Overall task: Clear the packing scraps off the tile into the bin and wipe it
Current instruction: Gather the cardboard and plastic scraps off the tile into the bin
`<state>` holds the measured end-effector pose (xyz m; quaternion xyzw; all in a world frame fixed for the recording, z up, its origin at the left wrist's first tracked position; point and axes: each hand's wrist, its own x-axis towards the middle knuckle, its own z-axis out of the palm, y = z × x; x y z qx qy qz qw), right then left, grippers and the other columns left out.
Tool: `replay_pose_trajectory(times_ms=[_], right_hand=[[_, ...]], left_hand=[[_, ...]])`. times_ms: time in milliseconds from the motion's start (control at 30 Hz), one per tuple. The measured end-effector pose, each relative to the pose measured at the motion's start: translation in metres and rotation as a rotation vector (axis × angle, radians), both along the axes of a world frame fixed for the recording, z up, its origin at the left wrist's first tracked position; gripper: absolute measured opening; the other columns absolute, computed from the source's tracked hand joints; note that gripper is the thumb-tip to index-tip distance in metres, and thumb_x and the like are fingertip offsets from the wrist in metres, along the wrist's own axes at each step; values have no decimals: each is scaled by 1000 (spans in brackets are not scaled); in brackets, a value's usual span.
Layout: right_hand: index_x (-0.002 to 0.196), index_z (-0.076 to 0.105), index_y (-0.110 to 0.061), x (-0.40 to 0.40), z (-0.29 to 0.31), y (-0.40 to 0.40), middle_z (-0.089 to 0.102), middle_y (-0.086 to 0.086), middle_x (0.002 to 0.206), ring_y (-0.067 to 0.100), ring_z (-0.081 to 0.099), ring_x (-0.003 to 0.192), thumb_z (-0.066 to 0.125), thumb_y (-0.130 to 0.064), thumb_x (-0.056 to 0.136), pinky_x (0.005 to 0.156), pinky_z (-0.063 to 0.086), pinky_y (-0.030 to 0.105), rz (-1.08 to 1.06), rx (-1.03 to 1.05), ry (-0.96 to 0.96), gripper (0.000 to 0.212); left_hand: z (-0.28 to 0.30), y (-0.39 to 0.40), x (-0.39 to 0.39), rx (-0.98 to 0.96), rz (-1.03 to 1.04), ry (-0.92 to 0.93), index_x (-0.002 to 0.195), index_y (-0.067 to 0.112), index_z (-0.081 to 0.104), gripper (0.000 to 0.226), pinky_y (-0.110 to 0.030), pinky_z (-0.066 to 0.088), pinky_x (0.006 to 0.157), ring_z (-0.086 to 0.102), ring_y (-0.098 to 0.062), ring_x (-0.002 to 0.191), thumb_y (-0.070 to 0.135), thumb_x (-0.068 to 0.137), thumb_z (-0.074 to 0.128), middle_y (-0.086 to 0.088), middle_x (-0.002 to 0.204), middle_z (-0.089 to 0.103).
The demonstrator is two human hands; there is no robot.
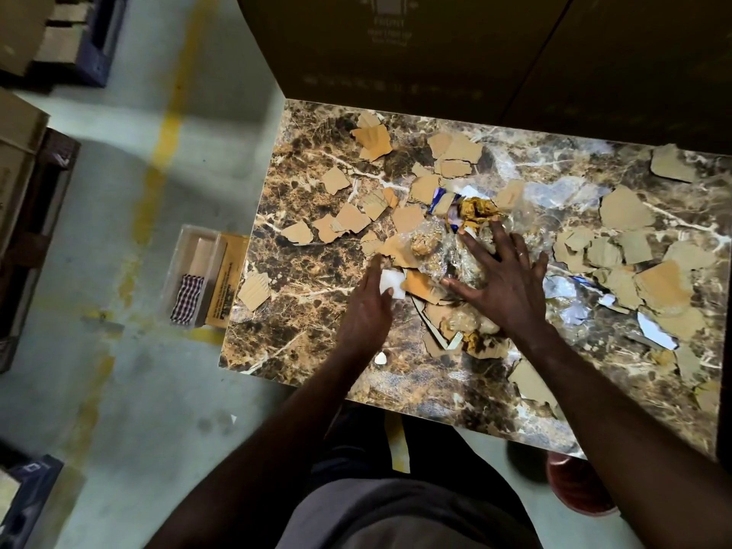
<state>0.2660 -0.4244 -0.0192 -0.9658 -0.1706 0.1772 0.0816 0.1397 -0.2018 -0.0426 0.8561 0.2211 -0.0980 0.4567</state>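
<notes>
A brown marble-patterned tile [301,342] lies flat, strewn with several torn cardboard scraps [626,210], crumpled clear plastic wrap [465,267] and bits of white paper. My right hand [503,279] rests spread, palm down, on the heap of plastic and cardboard in the middle. My left hand [366,307] lies flat at the heap's left edge, its fingers against a white paper piece [390,281]. A clear bin [198,267] stands on the floor off the tile's left edge, with a checked cloth [186,299] inside it.
Large cardboard boxes [396,41] rise behind the tile's far edge. More boxes and dark pallets [23,160] stand at the left. The grey floor [119,390] has worn yellow lines. A red object [574,489] sits on the floor near the tile's front right.
</notes>
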Motion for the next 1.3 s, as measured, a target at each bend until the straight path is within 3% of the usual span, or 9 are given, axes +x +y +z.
replay_pose_trajectory(times_ms=[100, 200, 333, 467, 667, 833, 1000, 1167, 1300], right_hand=[[164, 13, -57, -1, 1, -1, -6, -5, 179, 33, 7, 164, 37, -98, 82, 122, 11, 78, 4, 7, 2, 94], [164, 11, -57, -1, 1, -3, -7, -5, 179, 34, 7, 164, 38, -97, 83, 122, 10, 78, 8, 8, 4, 94], [164, 11, -57, 0, 1, -3, -6, -5, 179, 34, 8, 164, 40, -97, 83, 121, 12, 79, 12, 14, 4, 95], [164, 11, -57, -1, -2, -4, -5, -5, 179, 34, 10, 163, 44, -96, 84, 120, 14, 80, 13, 5, -8, 95], [164, 12, -57, -1, -4, -4, -6, -7, 179, 34, 10, 164, 46, -95, 83, 120, 14, 79, 12, 24, -13, 95], [163, 11, -59, -1, -5, -4, -3, -7, 179, 33, 11, 163, 45, -95, 84, 120, 14, 78, 10, 22, -18, 94], [163, 12, -59, -1, -5, -3, -3, -7, 179, 34, 12, 163, 46, -95, 83, 120, 13, 79, 4, 21, -23, 93], [164, 11, -57, -1, -3, -2, -2, -5, 179, 35, 13, 163, 44, -96, 83, 120, 14, 79, 7, 11, -25, 95], [164, 12, -57, -2, -2, -4, 1, -3, 179, 35, 15, 162, 45, -95, 83, 120, 16, 79, 2, 5, -36, 95]], left_hand=[[2, 26, -35, 47, 112, 38, 168, 32, 23, 68, -41, 54, 106, 65, 2, 103, 29, 110, 59, -1, 166, 39], [-7, 48, -92, 109, 61, 77, 161, 32, 35, 70, -45, 67, 85, 71, -21, 107, 32, 102, 72, -14, 145, 58], [-29, 36, -157, 163, -58, 121, 148, 15, 44, 78, -43, 64, 74, 64, -21, 98, 27, 86, 90, -4, 116, 66], [-39, 12, -160, 41, 53, 187, 137, 19, 42, 78, -37, 59, 66, 62, -18, 92, 35, 81, 94, -9, 119, 62], [-23, -37, -107, -68, 146, 141, 151, 24, 35, 68, -23, 60, 88, 62, -21, 113, 20, 97, 77, -4, 136, 42], [-21, -57, -52, -75, 139, 158, 156, 24, 36, 68, -38, 56, 109, 55, -18, 126, 14, 99, 73, -4, 148, 42], [-11, -70, -22, -80, 52, 104, 150, 23, 40, 64, -23, 52, 91, 52, -13, 115, 7, 98, 72, -5, 139, 45], [-6, -38, -41, -122, 161, 52, 153, 36, 39, 73, -38, 63, 91, 59, -17, 121, 6, 95, 70, 3, 140, 51], [3, 48, -65, 217, 397, -17, 153, 28, 46, 61, -37, 51, 110, 46, -17, 137, 16, 99, 72, -4, 155, 45]])
